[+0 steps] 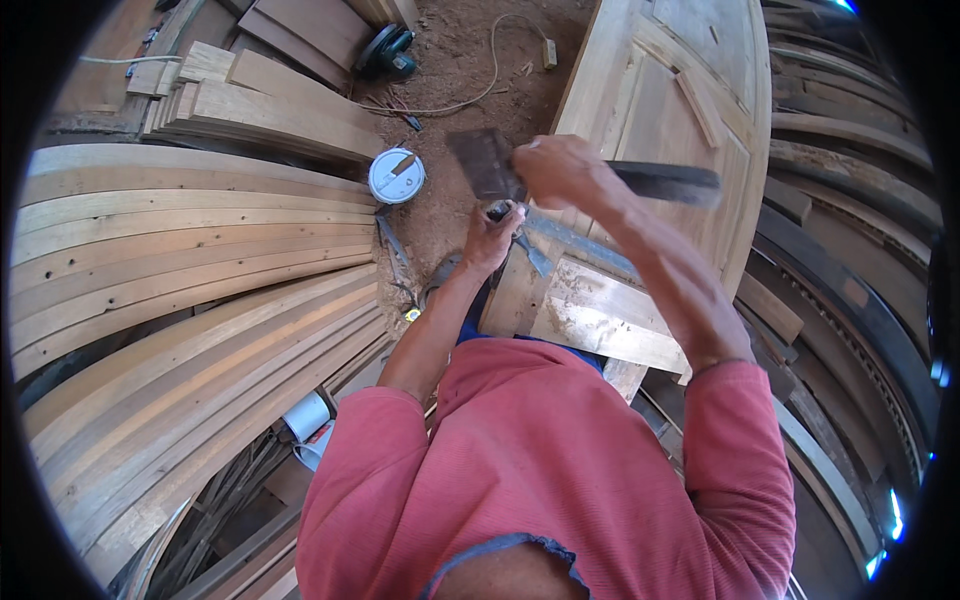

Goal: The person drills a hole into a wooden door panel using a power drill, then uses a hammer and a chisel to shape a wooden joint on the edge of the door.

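Note:
My right hand [562, 172] is closed around a dark tool [662, 183], smeared by motion. To the left of the fist shows a broad, flat brown part [484, 163]; a long dark part sticks out to the right. Just below, my left hand [491, 238] is closed, thumb and fingers curled round a small piece with a dark round top, whose kind I cannot make out. Beside that hand, a pale wooden panelled door [600, 130] lies flat. A blue-grey metal strip [590, 245] and a small blue flat blade [536, 256] lie at its near end.
A loose wood strip [698, 108] lies on the door. Stacked boards [190, 230] fill the left side; more timber [840, 190] stands at right. A white lidded bucket [397, 176], a green power saw [388, 52] and a cord with a socket block [549, 54] sit on the floor.

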`<state>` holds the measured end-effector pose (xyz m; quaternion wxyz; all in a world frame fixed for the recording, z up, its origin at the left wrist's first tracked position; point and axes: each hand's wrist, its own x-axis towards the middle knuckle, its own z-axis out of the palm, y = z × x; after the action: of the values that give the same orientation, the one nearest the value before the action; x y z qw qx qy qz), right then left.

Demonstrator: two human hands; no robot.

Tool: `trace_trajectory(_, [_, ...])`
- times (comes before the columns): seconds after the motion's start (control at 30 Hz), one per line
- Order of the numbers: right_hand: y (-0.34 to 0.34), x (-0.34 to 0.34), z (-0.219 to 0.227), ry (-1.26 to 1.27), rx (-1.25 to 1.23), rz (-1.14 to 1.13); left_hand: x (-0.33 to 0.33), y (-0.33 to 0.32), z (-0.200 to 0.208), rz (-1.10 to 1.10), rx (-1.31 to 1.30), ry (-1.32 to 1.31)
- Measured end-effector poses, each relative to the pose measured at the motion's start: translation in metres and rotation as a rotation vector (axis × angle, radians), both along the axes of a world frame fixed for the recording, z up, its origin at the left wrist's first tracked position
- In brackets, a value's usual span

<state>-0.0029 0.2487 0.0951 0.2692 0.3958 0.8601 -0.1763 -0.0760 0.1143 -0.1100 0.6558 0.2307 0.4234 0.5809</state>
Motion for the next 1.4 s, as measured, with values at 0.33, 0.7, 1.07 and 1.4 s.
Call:
trace_trajectory(0.33, [-0.01, 0.06, 0.093, 0.511, 0.171, -0.361, -0.004, 0.021, -0.009, 0.033, 0.017, -0.104])
trace_trajectory(0.7, [-0.003, -0.01, 0.078, 0.632, 0.328, -0.316, 0.007, 0.009, 0.025, 0.002, 0.072, 0.195])
trace_trajectory(1.07, [-0.045, 0.113, -0.025, 0.095, -0.14, -0.351, 0.038, -0.035, 0.004, -0.195, -0.141, 0.148])
trace_trajectory(1.4, [-0.212, 0.244, -0.085, 0.574, -0.217, -1.465, 0.081, 0.092, 0.136, -0.553, 0.631, 0.496])
